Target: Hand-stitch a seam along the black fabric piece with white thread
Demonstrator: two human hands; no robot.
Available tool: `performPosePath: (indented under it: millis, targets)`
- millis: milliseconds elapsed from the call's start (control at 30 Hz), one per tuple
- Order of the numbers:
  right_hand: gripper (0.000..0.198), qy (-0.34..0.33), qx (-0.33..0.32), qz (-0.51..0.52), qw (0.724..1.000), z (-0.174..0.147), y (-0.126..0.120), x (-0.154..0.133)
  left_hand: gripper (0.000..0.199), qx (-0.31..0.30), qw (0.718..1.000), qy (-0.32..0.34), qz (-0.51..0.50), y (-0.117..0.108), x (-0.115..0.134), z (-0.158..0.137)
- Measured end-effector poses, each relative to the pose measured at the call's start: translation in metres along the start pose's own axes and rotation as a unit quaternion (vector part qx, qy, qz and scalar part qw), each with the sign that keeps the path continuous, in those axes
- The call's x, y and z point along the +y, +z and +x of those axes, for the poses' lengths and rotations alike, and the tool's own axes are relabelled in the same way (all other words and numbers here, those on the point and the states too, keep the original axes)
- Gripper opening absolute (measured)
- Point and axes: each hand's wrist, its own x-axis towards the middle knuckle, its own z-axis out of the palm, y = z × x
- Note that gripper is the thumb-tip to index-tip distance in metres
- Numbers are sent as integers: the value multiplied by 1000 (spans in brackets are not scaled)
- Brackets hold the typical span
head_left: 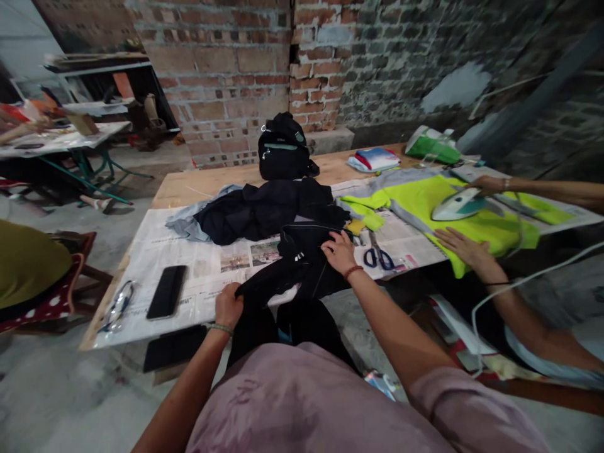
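A black garment [311,264] with a pale line of stitching lies at the table's front edge, partly hanging over it. My left hand [229,306] is closed on its left end, pulling that part out toward the front left. My right hand [340,251] rests on the garment's right side with its fingers apart and slightly bent. Just right of that hand, scissors [377,257] with dark blue handles lie on the newspaper. Behind the garment is a heap of dark cloth [264,207], with light grey-blue cloth [184,223] showing at its left.
Newspaper [198,264] covers the wooden table. A phone [167,292] and glasses [119,305] lie at left; a black backpack [283,151] stands behind. At right, a co-worker's hand holds an iron [457,206] on a yellow garment [419,195]. A white cord [533,277] hangs nearby.
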Motion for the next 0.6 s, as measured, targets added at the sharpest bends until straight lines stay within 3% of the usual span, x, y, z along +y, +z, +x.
performPosePath:
  millis: [100, 200, 267, 367, 467, 600]
  targets:
    - [13, 108, -49, 85, 989, 2, 13, 35, 28, 116, 992, 51, 17, -23, -18, -3]
    - [17, 212, 37, 218, 952, -21, 20, 65, 30, 182, 975, 111, 65, -38, -36, -10]
    - [23, 286, 70, 326, 898, -38, 20, 76, 33, 148, 973, 157, 80, -35, -46, -16]
    - [31, 350, 88, 447, 819, -56, 17, 80, 40, 49, 973, 217, 61, -16, -57, -27]
    - [34, 354, 86, 485, 795, -60, 14, 78, 42, 53, 978, 197, 46, -3, -58, -39]
    - [34, 355, 107, 523, 768, -58, 12, 74, 44, 58, 988, 129, 57, -17, -37, -43]
